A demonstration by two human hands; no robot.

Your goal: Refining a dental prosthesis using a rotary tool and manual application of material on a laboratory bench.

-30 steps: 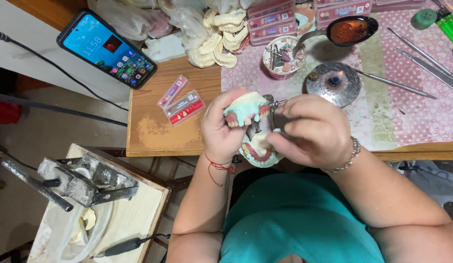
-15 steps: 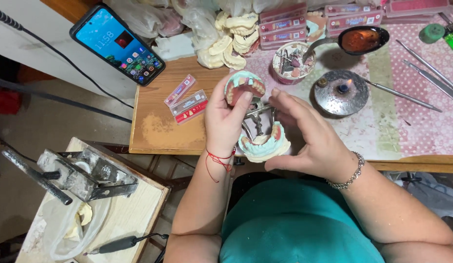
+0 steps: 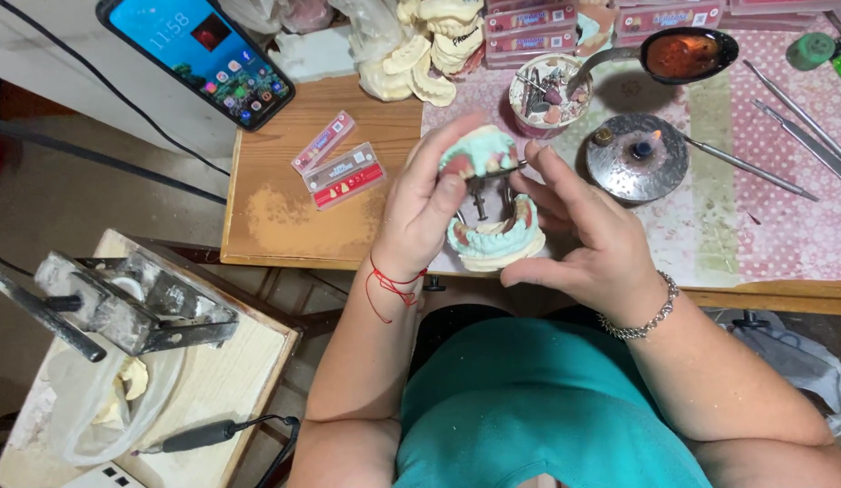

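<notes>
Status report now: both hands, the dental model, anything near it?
Left hand and right hand both grip the open dental model. Lit burner just beside the right hand.

The dental cast model [image 3: 489, 203] has been turned and opened up between the hands; the right hand [image 3: 583, 239] has been drawn off its top.

I see matt, chalky plaster on the dental model [image 3: 489, 242], with dull metal hinge posts. The counter [image 3: 285, 208] is bare wood, dusty and rough. The spirit burner [image 3: 634, 161] looks like tarnished metal; the phone [image 3: 196, 56] is glossy glass.
</notes>
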